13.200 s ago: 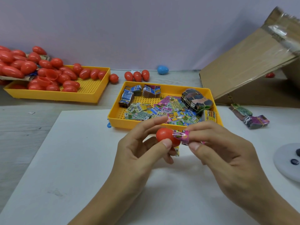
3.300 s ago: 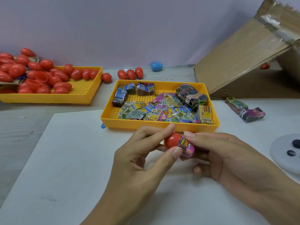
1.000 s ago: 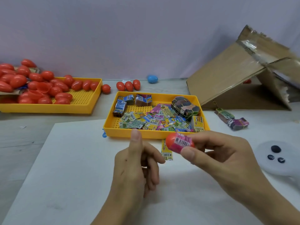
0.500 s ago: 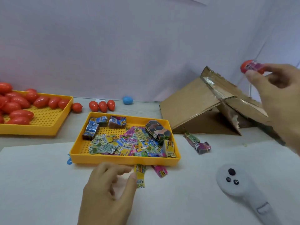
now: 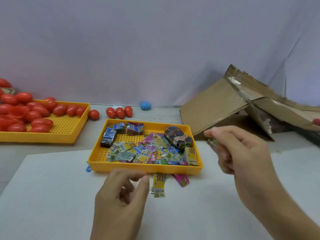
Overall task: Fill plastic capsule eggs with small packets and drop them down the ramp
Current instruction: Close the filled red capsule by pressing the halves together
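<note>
Far-left tray [image 5: 69, 137]: yellow plastic, shallow, floor a grid of small holes; glossy red capsule eggs [image 5: 39, 122] heaped in it, smooth and oval; one open half-shell among them.
Loose eggs: one red egg [image 5: 94, 114] just beside that tray's corner; three more [image 5: 119, 112] standing close together behind the middle tray; a blue egg [image 5: 145, 105] near the pale backdrop.
Middle tray [image 5: 143, 168]: same perforated yellow plastic; flat printed packets [image 5: 149, 153] scattered across it, with banded blocks of packets at the back and right.
My left hand [image 5: 121, 201]: over the matte white sheet [image 5: 43, 196], fingers loosely curled, thumb up, holding nothing.
Strays: a yellow packet [image 5: 159, 185] and a pink packet [image 5: 181, 180] lying flat on the sheet, poking out from under the tray's front wall.
My right hand [image 5: 242, 158]: raised, fingers relaxed and half bent, grasping nothing.
Ramp [image 5: 216, 108]: creased brown cardboard with shiny tape along the ridge; a red egg [image 5: 316, 121] sits on its slope at the right edge.
</note>
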Available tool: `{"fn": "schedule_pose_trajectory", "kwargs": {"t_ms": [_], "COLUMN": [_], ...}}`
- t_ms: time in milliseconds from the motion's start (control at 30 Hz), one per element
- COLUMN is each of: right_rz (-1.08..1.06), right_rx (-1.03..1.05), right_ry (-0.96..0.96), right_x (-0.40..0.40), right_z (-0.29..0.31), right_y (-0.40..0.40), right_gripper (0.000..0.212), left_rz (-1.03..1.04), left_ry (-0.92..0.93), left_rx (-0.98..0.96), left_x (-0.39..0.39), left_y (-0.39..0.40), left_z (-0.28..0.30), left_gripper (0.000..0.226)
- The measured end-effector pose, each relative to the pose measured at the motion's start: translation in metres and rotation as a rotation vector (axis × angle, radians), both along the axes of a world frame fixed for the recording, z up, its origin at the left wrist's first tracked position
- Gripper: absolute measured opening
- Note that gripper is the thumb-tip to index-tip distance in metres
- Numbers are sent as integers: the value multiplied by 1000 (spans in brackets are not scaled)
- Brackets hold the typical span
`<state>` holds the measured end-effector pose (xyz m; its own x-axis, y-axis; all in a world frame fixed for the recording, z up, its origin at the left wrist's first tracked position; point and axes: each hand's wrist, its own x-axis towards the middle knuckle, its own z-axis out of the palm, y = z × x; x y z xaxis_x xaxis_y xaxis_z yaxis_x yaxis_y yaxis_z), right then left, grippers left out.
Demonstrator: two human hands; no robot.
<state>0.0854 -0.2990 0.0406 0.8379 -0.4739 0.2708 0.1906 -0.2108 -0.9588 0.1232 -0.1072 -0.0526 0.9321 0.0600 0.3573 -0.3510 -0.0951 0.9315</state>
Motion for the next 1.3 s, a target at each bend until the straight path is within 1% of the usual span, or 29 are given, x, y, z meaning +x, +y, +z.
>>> {"fn": "schedule_pose_trajectory", "kwargs": {"t_ms": [33,67,100,133,200,267,300,367,400,433,467,500,533,567,600,667,700,733,767,800,867,933,967,1033,1067,1100,1167,1233,1300], "right_rz": [75,140,188,217,269,310,328,345,341,340,337,329,326,330,335,339,339,338,339,340,352,366,364,348,337,328,305,268,263], "right_rx": [6,-1,-30,-83,-173,-227,-238,-211,-199,-190,-180,-178,-179,-184,-186,-167,-144,-119,-97,-79,-51,-57,-68,-65,-55,-38,6,42,71], "right_ry": [21,39,50,52,49,55,63,88,88,81,68,60,53,50,49,55,57,62,63,62,56,47,49,58,58,61,74,73,56], "right_x": [-1,-3,-5,-8,-15,-22,-24,-24,-23,-21,-20,-18,-17,-17,-17,-17,-17,-16,-15,-13,-11,-10,-9,-7,-7,-7,-6,-6,-6], "right_z": [-15,-27,-37,-44,-56,-66,-68,-69,-68,-68,-68,-70,-71,-72,-72,-72,-72,-73,-74,-74,-75,-78,-79,-79,-79,-80,-79,-77,-72], "right_y": [16,33,49,61,79,86,87,89,89,89,89,88,87,87,87,87,87,87,86,86,85,82,81,78,77,76,76,75,71], "right_gripper": [17,19,21,20,20,32,43,59,61,57,47,35,25,20,19,20,20,21,23,25,23,20,16,7,7,9,17,20,22], "left_rz": [-8,-4,-6,-9,17,87,143,276,340,394,442,488,532,562,579,561,534,506,493,507,570,621,644,614,527,403,90,-149,-258], "left_ry": [43,69,82,61,-21,-69,-72,-55,-58,-69,-88,-100,-95,-56,21,292,409,486,515,505,420,281,176,-44,-122,-151,-124,-138,-184], "left_rx": [-43,-32,-16,-1,35,26,0,-83,-109,-105,-61,25,155,318,521,977,1169,1306,1391,1439,1475,1457,1403,1173,1011,834,511,304,188], "left_x": [0,-1,-2,-3,-3,3,9,24,33,45,61,79,101,123,146,179,188,192,195,197,200,196,193,181,171,156,115,69,32], "left_y": [0,2,6,9,21,36,44,61,69,77,86,97,108,120,131,145,146,148,148,148,147,144,140,129,121,111,87,63,41], "left_z": [2,4,7,10,17,20,22,27,30,35,42,49,57,64,71,76,76,72,68,64,59,59,60,64,68,72,77,70,56], "left_gripper": [8,19,24,24,16,12,12,15,20,24,24,20,19,23,31,46,50,53,54,52,44,39,38,39,37,34,30,30,30]}}
